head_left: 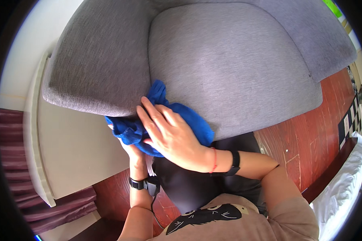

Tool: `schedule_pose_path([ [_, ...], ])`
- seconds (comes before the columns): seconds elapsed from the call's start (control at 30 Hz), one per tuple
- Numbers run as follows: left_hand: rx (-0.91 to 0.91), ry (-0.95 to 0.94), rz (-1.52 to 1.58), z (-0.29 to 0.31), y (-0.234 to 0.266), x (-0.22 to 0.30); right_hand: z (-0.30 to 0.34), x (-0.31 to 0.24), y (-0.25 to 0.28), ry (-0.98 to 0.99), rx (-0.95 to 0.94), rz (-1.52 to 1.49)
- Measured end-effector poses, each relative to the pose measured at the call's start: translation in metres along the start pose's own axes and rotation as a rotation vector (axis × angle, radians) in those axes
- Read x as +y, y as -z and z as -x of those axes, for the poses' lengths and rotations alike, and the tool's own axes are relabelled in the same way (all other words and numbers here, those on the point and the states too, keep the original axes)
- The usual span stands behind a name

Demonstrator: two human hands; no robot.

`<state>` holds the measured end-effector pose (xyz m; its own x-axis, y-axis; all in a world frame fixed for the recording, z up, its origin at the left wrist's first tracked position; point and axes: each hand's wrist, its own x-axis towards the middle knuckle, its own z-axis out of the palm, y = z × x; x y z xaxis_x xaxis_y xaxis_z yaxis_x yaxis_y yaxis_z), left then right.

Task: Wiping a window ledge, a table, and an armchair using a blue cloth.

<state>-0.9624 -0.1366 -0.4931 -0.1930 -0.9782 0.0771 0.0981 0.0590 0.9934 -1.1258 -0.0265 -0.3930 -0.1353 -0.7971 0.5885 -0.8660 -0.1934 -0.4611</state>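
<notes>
While the blue cloth [165,120] is pressed flat under the right hand [169,134], its fingers [151,110] are spread open on top, pointing up toward the grey sofa cushion [229,68]. From below, the cloth's bunched left end is gripped by the left hand [132,150].

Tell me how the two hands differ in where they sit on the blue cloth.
The right hand lies flat on top of the blue cloth, fingers spread, pressing it against the grey sofa. The left hand is underneath, mostly hidden, gripping the bunched end. The right wrist wears a red string and a black band; the left only a black band. Both touch the cloth.
</notes>
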Motion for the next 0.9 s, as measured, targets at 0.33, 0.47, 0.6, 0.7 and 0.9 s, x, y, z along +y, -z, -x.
schedule_pose_path([
  [0.33,-0.150,-0.660,-0.657,0.070,-0.056,0.052,0.065,0.047,0.066,0.014,0.003,0.254],
  [0.47,-0.251,-0.727,-0.769,0.100,-0.064,0.060,0.115,0.063,0.070,0.072,0.148,0.209],
  [0.6,-0.296,-0.717,-0.764,0.106,-0.053,0.053,0.150,0.072,0.057,0.154,0.261,0.075],
  [0.7,-0.380,-0.811,-0.605,0.085,-0.025,0.067,0.142,0.063,0.037,0.084,0.059,0.002],
  [0.9,-0.538,-0.599,-1.125,0.046,0.017,0.094,0.152,0.076,-0.017,0.065,-0.073,-0.135],
])
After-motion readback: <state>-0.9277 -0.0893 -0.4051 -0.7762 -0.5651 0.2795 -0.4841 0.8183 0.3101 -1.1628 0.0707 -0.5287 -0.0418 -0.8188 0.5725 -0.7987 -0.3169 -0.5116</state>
